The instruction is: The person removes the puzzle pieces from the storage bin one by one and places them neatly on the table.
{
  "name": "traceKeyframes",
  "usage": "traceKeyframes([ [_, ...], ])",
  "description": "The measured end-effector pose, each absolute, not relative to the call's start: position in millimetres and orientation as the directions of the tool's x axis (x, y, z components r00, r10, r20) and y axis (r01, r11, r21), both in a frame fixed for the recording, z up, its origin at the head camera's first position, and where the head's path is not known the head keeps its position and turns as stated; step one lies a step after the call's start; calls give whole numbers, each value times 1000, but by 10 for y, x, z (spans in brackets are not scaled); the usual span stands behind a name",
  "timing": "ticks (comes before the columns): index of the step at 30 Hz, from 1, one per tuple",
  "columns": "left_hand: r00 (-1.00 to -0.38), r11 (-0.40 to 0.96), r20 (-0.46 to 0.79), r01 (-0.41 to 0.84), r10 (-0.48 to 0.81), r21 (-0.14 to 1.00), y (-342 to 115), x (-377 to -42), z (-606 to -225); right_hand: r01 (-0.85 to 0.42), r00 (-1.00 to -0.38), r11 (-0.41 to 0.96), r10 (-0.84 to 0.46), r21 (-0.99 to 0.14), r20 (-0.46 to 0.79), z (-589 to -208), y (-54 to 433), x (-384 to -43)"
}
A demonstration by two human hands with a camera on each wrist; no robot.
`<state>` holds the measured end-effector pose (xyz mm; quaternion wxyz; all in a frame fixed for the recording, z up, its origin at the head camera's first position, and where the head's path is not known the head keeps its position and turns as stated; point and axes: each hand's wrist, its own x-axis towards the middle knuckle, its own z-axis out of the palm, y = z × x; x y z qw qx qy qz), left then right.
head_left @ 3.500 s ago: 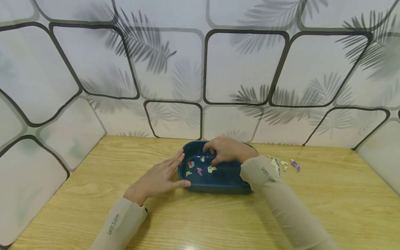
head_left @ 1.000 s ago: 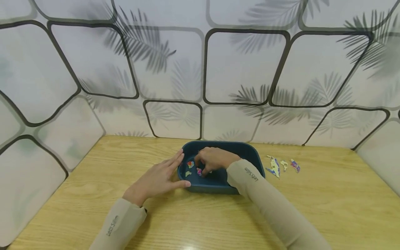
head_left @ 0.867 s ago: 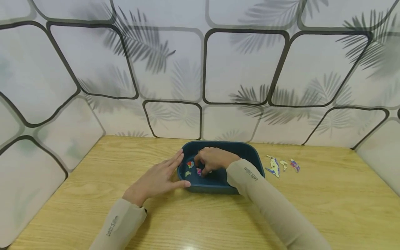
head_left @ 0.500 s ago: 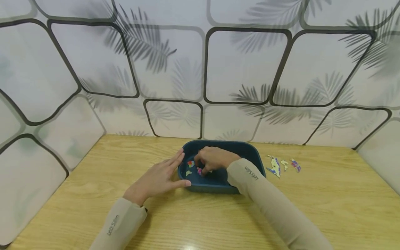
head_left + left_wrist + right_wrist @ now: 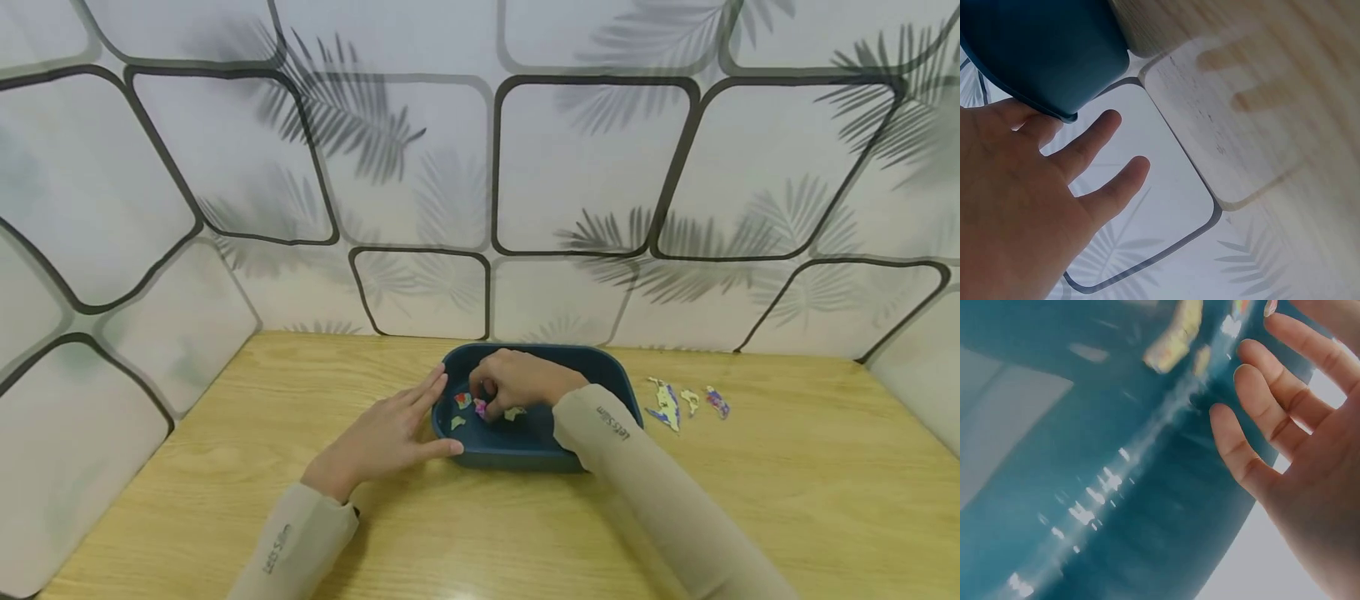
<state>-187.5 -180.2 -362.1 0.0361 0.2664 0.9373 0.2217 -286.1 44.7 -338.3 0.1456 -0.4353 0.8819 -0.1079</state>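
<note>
In the head view a dark blue oval-ended tray (image 5: pixel 540 461) sits on the table. My right hand (image 5: pixel 521 379) reaches into it, pinching a small pink irregular piece (image 5: pixel 480 407) between thumb and finger; the other fingers curl loosely. Near it inside the tray lie a red-and-pale piece (image 5: pixel 463 401), a pale yellow piece (image 5: pixel 457 423) and another pale piece (image 5: pixel 515 413) under the hand. My left hand (image 5: pixel 382 442) rests against the tray's left end, fingers extended and thumb at the front rim. The left wrist view shows that hand (image 5: pixel 1029 187) touching the tray wall (image 5: pixel 1047 50).
On the table (image 5: pixel 795 492) right of the tray lie a long pale-and-blue piece (image 5: pixel 665 406), a small pale piece (image 5: pixel 690 401) and a purple-blue piece (image 5: pixel 717 402). A patterned white wall (image 5: pixel 592 167) stands behind the tray.
My right hand has moved left inside the tray to the pink piece, then lifted it slightly off the bottom. The left hand keeps its place on the tray.
</note>
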Motion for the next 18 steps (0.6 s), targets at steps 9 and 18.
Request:
traceKeyframes([
  [9, -855, 765, 69, 493, 513, 415, -1813, -1866, -3638, -777, -565, 559, -822, -290, -70, -3086, 669, -2900],
  [18, -857, 772, 76, 494, 510, 401, -1797, -1858, -3632, -794, -568, 545, -823, -267, 11, -2885, 1042, -2934],
])
